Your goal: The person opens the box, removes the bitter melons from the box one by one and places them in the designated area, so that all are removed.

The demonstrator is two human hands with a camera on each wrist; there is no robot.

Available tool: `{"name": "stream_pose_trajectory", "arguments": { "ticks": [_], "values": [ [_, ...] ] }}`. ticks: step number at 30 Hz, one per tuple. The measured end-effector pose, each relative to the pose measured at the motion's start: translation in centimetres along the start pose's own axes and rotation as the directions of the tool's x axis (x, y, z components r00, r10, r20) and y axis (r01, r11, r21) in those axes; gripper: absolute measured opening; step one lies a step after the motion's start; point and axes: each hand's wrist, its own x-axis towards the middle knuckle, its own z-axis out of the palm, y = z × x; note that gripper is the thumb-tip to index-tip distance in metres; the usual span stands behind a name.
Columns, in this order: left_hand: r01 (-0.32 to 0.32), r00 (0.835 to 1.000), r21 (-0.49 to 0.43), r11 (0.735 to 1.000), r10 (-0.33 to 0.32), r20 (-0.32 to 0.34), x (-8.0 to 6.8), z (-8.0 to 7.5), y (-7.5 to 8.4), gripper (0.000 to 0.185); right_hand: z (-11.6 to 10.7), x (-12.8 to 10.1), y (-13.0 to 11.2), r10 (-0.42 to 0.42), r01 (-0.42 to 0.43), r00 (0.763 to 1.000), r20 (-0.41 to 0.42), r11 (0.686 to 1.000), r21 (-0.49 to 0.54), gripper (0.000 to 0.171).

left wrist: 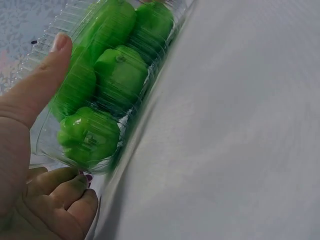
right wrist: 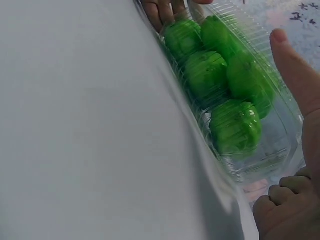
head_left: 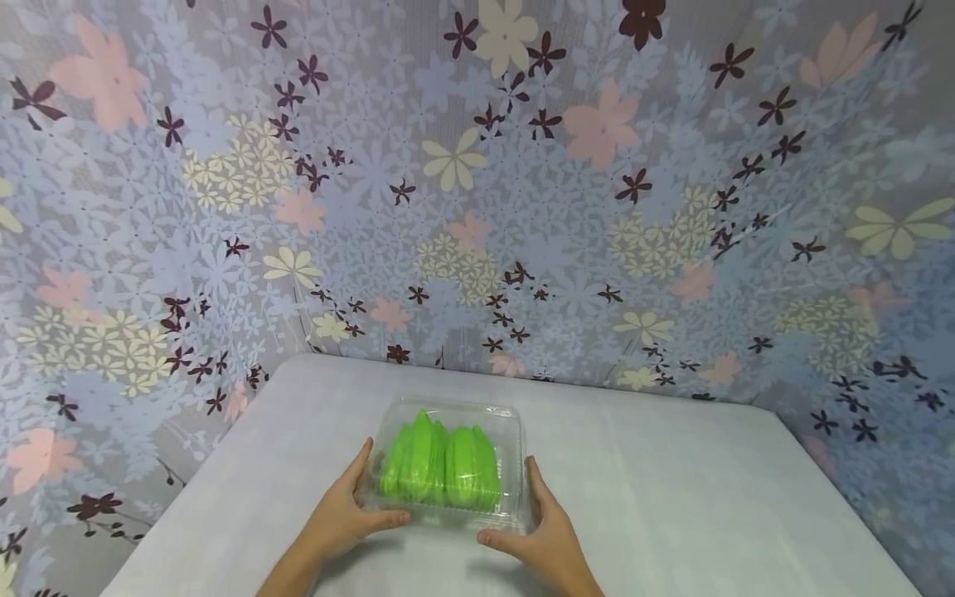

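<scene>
Fingers of my left hand curl under the near-left corner of the clear plastic clamshell box, with the thumb laid along its lid; the fingers of my right hand do the same at the near-right corner. Both hands thus pinch the box from opposite ends, thumb above and fingers below. I judge this grip suits a thin, springy container that would flex or pop open if held at one end only.

Largest to smallest:

(a) Flowered cloth backdrop, hung behind and to both sides, closing off the scene.

(b) Tabletop, covered in a pale cloth. The box sits near its middle, close to my edge, within easy reach of both arms.

(c) The clamshell box, lid closed. In both wrist views its near edge seems tilted up from the cloth, though I cannot tell whether the far edge rests on the tabletop.

(d) Green peppers, packed side by side inside the box and pressing against its ribbed walls, stems turned toward my left in the left wrist view. The tight packing appears to hold them in place.
</scene>
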Motion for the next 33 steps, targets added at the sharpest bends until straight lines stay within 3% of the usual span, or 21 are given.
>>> {"name": "stream_pose_trajectory", "arguments": {
  "ticks": [7,16,21,33],
  "values": [
    [-0.006,1.0,0.019,1.0,0.006,-0.015,-0.2,0.0,-0.1,0.125,0.4,0.2,0.5,-0.028,0.028,1.0,-0.003,0.999,0.035,0.126],
    [-0.022,1.0,0.009,1.0,0.022,0.012,-0.1,-0.3,-0.1,0.124,0.6,0.3,0.7,-0.055,0.054,0.998,0.019,0.996,0.065,0.12],
    [0.0,0.999,-0.05,0.999,0.002,0.047,0.1,-0.6,-0.2,0.12,0.4,0.3,0.6,-0.068,0.065,0.997,0.023,0.992,0.112,0.117],
    [0.004,0.997,-0.091,0.996,0.003,0.071,0.0,-1.0,-0.2,0.115,0.7,0.1,0.2,-0.013,0.014,1.0,-0.005,0.987,0.16,0.116]
  ]
}}
